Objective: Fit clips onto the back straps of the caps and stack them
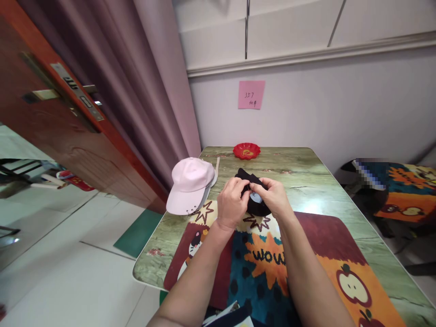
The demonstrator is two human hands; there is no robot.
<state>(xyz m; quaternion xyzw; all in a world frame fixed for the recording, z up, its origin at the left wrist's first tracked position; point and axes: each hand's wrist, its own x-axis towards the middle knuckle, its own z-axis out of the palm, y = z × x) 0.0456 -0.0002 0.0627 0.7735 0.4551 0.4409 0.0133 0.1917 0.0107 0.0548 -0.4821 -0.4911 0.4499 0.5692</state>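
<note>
A black cap, with a pale patch bearing dark lettering on it, is over the far part of the printed mat. My left hand is closed on its left side, fingers bent, and my right hand pinches it from the right. The fingertips of both hands come close together at the cap's upper middle; what exactly lies between them is too small to make out. Left of my hands, a pink cap rests on the table with its brim toward the near left, and a greyish cap edge shows under it.
The green marbled table meets the wall at its far edge. A red scalloped dish is at the back. The colourful mat lies under my forearms. A wooden door and curtain stand left; a second mat-covered surface is right.
</note>
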